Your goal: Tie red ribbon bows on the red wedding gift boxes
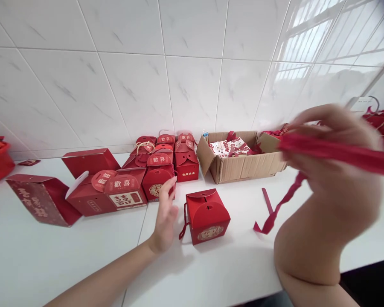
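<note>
One big white table [67,256] holds everything. Far on the right sits a brown cardboard box [243,168]. Many red gift boxes [128,187] stand in a bunch on the left. The right hand [333,192], blurry and close, pinches a long red ribbon [339,153] whose end trails down to the table. The left hand [164,217] has its fingers spread apart, just beside one small closed red box [208,217] in the middle.
</note>
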### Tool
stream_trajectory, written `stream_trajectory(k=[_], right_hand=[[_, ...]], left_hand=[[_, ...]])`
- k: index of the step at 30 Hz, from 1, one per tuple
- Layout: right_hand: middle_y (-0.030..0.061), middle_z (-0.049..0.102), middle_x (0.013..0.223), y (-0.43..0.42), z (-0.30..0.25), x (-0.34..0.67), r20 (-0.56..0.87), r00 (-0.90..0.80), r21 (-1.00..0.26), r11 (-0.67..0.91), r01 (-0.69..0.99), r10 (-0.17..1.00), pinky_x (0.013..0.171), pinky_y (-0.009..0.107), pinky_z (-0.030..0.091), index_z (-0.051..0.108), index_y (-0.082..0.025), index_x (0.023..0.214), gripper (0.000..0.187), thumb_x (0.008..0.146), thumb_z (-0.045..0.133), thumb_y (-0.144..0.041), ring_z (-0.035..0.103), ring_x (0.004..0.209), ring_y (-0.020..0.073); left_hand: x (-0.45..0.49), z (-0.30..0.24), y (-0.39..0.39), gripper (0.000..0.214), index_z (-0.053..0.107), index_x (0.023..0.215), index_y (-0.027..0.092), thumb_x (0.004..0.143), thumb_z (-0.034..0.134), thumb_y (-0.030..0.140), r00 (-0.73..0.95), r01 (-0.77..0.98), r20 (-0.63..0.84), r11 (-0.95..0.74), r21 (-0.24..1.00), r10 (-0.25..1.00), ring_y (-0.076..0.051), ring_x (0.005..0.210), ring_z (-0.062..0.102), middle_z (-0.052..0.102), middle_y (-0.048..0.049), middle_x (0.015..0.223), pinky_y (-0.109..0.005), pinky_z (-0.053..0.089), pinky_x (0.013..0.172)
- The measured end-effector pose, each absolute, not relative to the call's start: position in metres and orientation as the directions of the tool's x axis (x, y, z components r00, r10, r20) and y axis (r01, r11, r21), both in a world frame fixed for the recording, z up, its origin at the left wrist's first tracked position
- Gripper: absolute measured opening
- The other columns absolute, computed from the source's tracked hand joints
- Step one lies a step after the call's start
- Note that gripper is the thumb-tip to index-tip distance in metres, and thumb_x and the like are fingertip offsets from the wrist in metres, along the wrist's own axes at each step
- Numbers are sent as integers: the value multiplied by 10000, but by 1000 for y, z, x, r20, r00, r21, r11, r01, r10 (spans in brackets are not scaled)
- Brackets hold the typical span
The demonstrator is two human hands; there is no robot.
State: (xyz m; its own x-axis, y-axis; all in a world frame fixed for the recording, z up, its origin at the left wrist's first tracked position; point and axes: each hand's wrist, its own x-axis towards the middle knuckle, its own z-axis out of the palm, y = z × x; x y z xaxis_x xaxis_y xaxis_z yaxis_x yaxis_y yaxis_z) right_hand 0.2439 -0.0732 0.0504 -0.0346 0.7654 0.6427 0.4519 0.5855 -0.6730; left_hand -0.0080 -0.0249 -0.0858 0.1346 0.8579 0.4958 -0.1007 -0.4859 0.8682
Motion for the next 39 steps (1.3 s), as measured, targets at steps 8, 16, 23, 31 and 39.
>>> stream_trajectory(k=[8,16,23,31,39], right_hand=[[-46,508,586,-43,47,205,480,-360,-475,582,660,800,482,240,326,520,-237,813,44,816,546,-202,450,524,105],[-65,408,495,-52,55,246,489,-198,-529,469,707,850,405,232,247,536,-244,832,98,837,578,-332,377,444,84],[42,656,889,-46,52,262,233,-316,-404,387,829,920,608,290,437,599,-241,1084,335,873,488,-475,593,767,184],[22,625,756,-11,40,203,52,-794,-841,455,291,605,573,238,403,631,-156,859,417,886,466,-538,551,668,115],[-7,587,665,-18,44,214,86,-704,-876,390,284,705,584,238,403,609,-153,759,300,842,585,-440,527,628,100]], left_hand=[[16,31,-29,406,515,1145,195,841,566,460,572,199,20,-163,966,820,-248,992,602,644,-58,965,-415,451,877],[-1,33,-29,215,545,849,176,887,508,385,554,415,20,-296,860,832,-128,632,558,619,5,676,-260,448,592],[-12,46,-31,185,593,836,206,848,565,388,418,517,103,-329,790,903,-121,628,568,594,17,678,-213,456,540],[3,34,-42,125,588,954,242,901,492,300,505,463,333,-576,674,796,-125,691,582,634,16,785,-221,448,555],[3,28,-35,303,414,1162,249,880,522,274,388,385,483,-614,689,785,-142,769,583,560,1,840,-271,501,688]])
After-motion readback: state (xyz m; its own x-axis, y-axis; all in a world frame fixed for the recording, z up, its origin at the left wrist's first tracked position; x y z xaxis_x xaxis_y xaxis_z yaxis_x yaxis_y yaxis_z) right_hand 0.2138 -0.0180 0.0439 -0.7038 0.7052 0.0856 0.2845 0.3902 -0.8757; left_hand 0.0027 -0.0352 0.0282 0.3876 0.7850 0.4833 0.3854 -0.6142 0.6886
